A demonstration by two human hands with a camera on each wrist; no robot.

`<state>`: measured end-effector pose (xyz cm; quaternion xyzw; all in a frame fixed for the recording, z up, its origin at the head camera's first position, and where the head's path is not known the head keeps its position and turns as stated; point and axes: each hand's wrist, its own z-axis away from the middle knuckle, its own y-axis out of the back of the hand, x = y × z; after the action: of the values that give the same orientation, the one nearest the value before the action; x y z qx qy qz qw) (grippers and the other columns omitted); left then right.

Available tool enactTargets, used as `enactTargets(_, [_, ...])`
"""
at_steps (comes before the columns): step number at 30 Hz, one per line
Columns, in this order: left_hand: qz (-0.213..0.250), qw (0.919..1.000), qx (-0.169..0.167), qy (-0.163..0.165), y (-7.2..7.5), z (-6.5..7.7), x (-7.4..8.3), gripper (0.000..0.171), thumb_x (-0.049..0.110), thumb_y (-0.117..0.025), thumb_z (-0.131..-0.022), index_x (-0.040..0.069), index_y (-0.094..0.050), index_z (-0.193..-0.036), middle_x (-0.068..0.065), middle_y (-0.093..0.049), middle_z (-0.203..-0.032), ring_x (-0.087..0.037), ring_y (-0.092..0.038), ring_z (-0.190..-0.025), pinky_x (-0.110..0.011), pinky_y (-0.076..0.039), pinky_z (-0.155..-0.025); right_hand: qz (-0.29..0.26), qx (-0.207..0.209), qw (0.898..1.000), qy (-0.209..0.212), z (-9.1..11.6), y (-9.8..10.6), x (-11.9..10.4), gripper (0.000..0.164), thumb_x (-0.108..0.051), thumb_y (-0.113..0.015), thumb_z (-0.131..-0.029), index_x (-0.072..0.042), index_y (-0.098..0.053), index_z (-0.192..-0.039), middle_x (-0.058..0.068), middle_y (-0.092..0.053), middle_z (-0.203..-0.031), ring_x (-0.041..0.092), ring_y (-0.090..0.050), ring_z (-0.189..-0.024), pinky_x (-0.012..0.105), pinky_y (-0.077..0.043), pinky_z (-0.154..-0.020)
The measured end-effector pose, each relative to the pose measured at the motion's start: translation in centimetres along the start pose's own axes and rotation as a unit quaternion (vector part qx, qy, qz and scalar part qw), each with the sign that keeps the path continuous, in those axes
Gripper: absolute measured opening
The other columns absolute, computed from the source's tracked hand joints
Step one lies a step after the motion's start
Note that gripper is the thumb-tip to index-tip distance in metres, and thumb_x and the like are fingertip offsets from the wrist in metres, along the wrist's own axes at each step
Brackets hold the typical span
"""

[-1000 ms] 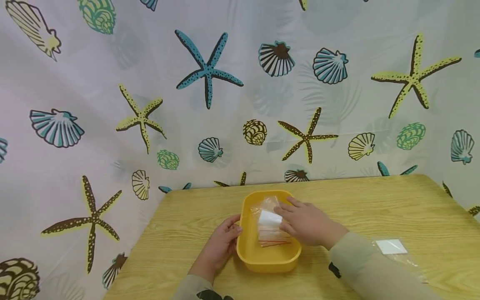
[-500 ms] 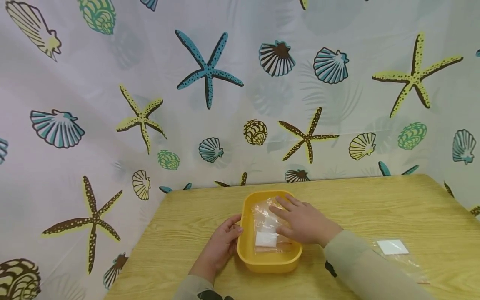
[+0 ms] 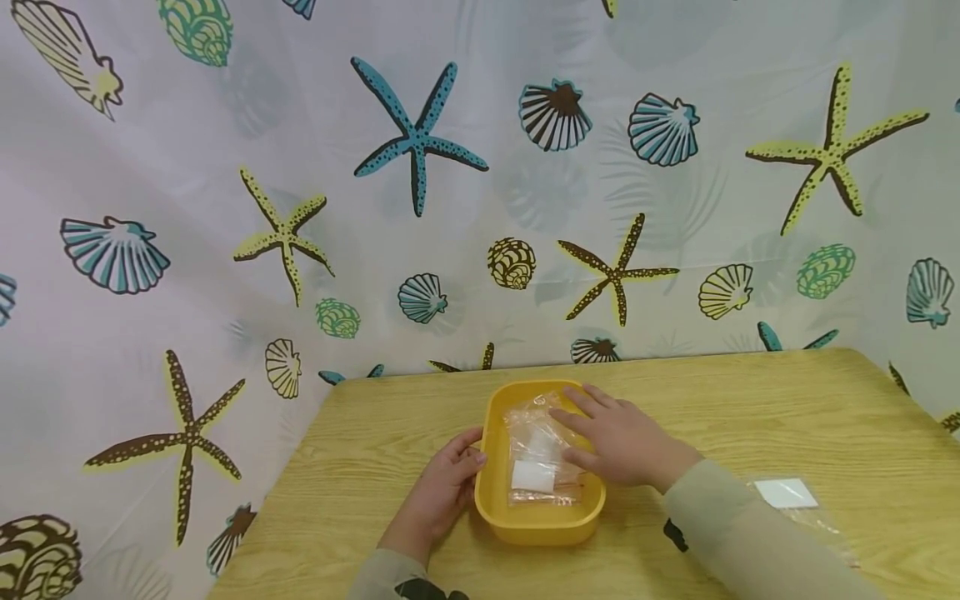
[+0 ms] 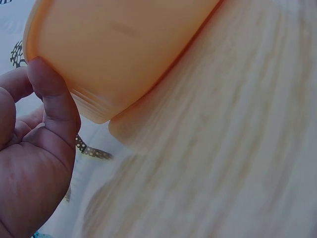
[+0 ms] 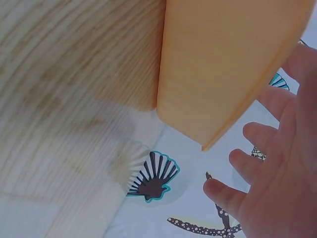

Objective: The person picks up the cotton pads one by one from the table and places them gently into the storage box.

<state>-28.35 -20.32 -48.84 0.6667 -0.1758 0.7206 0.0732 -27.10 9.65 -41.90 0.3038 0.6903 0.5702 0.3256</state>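
A yellow plastic bin (image 3: pixel 540 537) stands on the table, its long side running away from me. My left hand (image 3: pixel 444 486) holds its left rim; in the left wrist view the thumb (image 4: pixel 49 94) presses against the bin's side near the rim. Several clear zip bags (image 3: pixel 531 425) lie inside in a loose pile, and a white label (image 3: pixel 533 477) shows on the top one. Over the bin's right side is my right hand (image 3: pixel 626 439), fingers spread and fairly straight. Whether its fingertips touch the bags is hard to tell. The right wrist view has its fingers (image 5: pixel 228 193) beyond the bin's outer wall.
Right of the bin, partly behind my right sleeve (image 3: pixel 738 525), another clear bag with a white label (image 3: pixel 785 493) lies flat on the wooden table (image 3: pixel 750 400). A curtain (image 3: pixel 480 208) printed with starfish and shells hangs behind the table's far edge.
In the bin, the bags have shifted: the white label now shows lower, nearer the front. My right hand has moved slightly back and forth above them. The left hand has stayed on the rim.
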Motion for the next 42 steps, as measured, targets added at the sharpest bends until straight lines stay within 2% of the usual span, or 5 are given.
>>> enactTargets(8, [0.002, 1.0, 0.002, 0.003, 0.0, 0.1, 0.2, 0.05, 0.009, -0.053, -0.105, 0.003, -0.039, -0.152, -0.012, -0.055, -0.108, -0.014, -0.06, -0.079, -0.025, -0.056, -0.07, 0.004, 0.001, 1.0, 0.006, 0.9, 0.4, 0.5, 0.06, -0.049, -0.049, -0.104, -0.021, -0.041, -0.157, 0.01, -0.019, -0.167, 0.039, -0.017, -0.151, 0.063, -0.03, -0.112])
enactTargets(15, [-0.002, 1.0, 0.0, 0.006, 0.2, 0.0, 0.2, 0.049, 0.01, -0.052, -0.106, 0.004, -0.038, -0.153, -0.013, -0.055, -0.11, -0.015, -0.06, -0.081, -0.026, -0.056, -0.072, 0.013, 0.011, 1.0, 0.012, 2.1, 0.4, 1.2, 0.06, -0.053, -0.046, -0.104, -0.02, -0.045, -0.154, 0.012, -0.025, -0.165, 0.04, -0.021, -0.15, 0.063, -0.032, -0.111])
enactTargets(26, [0.002, 1.0, -0.005, -0.002, 0.2, 0.0, 0.0, 0.05, 0.009, -0.051, -0.106, 0.002, -0.037, -0.154, -0.012, -0.054, -0.109, -0.014, -0.06, -0.081, -0.026, -0.057, -0.072, 0.0, 0.031, 1.0, 0.003, 5.1, 1.1, 2.1, 0.059, -0.048, -0.053, -0.103, -0.022, -0.044, -0.155, 0.011, -0.026, -0.165, 0.04, -0.023, -0.149, 0.063, -0.032, -0.11])
enactTargets(35, [-0.002, 1.0, -0.005, 0.003, 0.2, -0.2, -0.2, 0.05, 0.009, -0.051, -0.106, 0.004, -0.038, -0.154, -0.014, -0.054, -0.111, -0.016, -0.06, -0.082, -0.027, -0.057, -0.073, -0.007, 0.032, 0.999, -0.011, 8.6, 1.3, 3.3, 0.065, -0.062, -0.041, -0.102, -0.025, -0.043, -0.156, 0.008, -0.026, -0.165, 0.04, -0.025, -0.148, 0.063, -0.034, -0.109])
enactTargets(42, [-0.001, 1.0, -0.005, -0.001, 0.2, -0.1, -0.2, 0.05, 0.008, -0.05, -0.106, 0.003, -0.037, -0.154, -0.013, -0.055, -0.11, -0.015, -0.06, -0.081, -0.027, -0.057, -0.072, 0.0, 0.047, 0.999, -0.011, 10.9, 1.0, 4.8, 0.058, -0.049, -0.056, -0.102, -0.022, -0.048, -0.153, 0.011, -0.032, -0.162, 0.042, -0.03, -0.145, 0.062, -0.037, -0.107])
